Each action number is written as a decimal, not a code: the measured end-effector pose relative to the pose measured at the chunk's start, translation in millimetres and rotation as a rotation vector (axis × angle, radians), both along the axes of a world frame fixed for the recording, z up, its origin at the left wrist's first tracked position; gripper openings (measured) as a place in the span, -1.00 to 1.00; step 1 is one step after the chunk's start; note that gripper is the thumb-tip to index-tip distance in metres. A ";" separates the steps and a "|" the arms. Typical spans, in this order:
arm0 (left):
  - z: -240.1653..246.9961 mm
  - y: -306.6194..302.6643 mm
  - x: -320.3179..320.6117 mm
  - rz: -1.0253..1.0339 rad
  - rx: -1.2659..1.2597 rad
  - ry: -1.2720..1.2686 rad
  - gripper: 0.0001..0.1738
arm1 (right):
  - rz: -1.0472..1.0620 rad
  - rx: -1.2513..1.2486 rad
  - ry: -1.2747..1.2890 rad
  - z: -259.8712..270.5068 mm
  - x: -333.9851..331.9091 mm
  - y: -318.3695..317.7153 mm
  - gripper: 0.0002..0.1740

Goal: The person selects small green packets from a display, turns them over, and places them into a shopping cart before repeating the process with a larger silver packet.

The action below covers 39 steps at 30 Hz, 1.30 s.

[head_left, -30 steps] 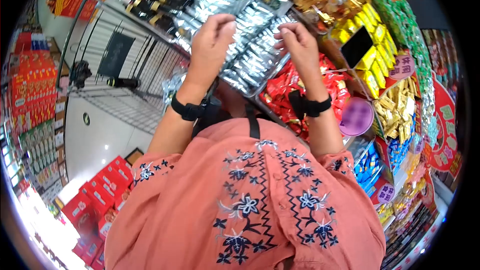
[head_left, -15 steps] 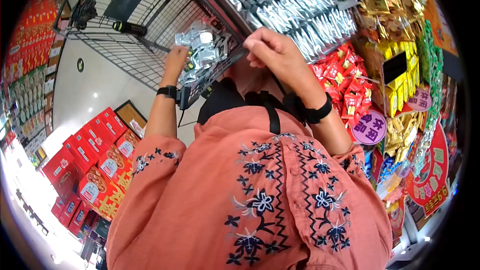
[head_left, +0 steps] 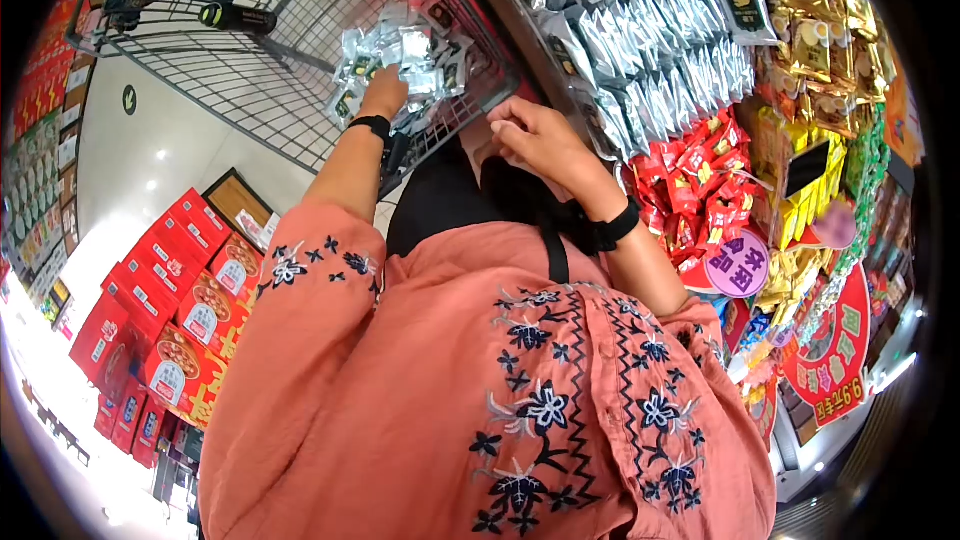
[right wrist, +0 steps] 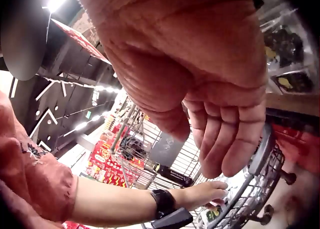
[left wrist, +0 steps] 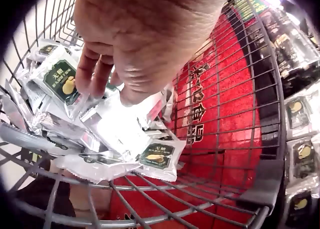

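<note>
My left hand (head_left: 385,95) reaches down inside the wire shopping cart (head_left: 290,100), over a loose heap of silver-white snack packets (head_left: 417,46). In the left wrist view, the fingers and thumb of that hand (left wrist: 145,33) point downward with a gap between them, fingertips right at the packets. One packet (left wrist: 61,81) there has a dark green label with a yellow picture. My right hand (head_left: 540,138) hovers between the cart and the display of silver packets (head_left: 660,50). Its fingers hang loosely bent around nothing, as the right wrist view shows.
Red-wrapped snacks (head_left: 692,190) and gold packets (head_left: 815,30) fill the display at right, beside a purple round sign (head_left: 737,262). A dark bottle-like object (head_left: 238,19) lies at the cart's far side. Red boxes (head_left: 165,285) are stacked on the left.
My left hand has gone from over the silver display leftward and down into the cart. My right hand has drawn back from the display toward my body. The view has swung toward the cart.
</note>
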<state>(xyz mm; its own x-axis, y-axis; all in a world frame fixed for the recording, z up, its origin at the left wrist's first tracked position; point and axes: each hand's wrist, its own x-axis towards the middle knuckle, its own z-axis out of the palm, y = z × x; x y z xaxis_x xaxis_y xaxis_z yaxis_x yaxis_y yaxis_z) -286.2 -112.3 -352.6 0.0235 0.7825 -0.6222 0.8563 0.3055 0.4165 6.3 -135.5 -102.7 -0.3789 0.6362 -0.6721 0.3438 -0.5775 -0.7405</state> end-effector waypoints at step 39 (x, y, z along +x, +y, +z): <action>387.0 9.0 146.7 0.237 0.360 -0.986 -0.74 | -0.589 0.107 0.672 115.3 61.1 9.5 -0.58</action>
<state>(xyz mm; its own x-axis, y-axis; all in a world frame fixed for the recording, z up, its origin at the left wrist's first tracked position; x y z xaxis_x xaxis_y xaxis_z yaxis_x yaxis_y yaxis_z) -139.5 -103.3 34.4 0.2126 0.9664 -0.1445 0.0288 0.1416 0.9895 67.4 -126.0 12.6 -0.2635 0.8982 -0.3518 -0.5112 -0.4393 -0.7387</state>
